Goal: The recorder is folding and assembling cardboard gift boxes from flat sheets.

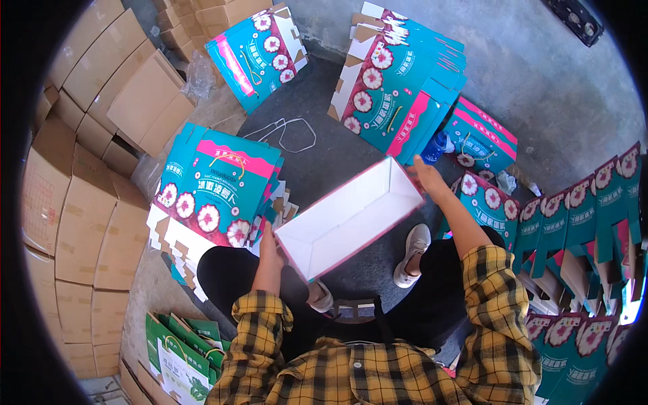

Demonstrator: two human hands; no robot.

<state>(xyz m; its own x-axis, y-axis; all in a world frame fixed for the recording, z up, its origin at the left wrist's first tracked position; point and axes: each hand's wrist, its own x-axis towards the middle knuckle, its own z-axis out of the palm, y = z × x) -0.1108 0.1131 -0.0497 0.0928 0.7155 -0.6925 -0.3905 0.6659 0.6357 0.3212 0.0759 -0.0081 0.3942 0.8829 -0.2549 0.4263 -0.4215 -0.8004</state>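
A gift carton hangs at an angle above my lap, its white inside facing up and a pink-purple edge along its near side. Its bottom flaps meet along a jagged seam, and nothing lies inside. My left hand presses against the carton's left end, its fingers partly hidden. The right far corner is gripped by my right hand. Close beyond my left hand leans a stack of flat teal cartons with pink bands and yellow cord handles.
More flat teal cartons lie ahead, with another pile farther left. Upright teal cartons line the right side. Brown boxes are stacked at the left. Green bags stand at lower left. A white cord lies on the floor.
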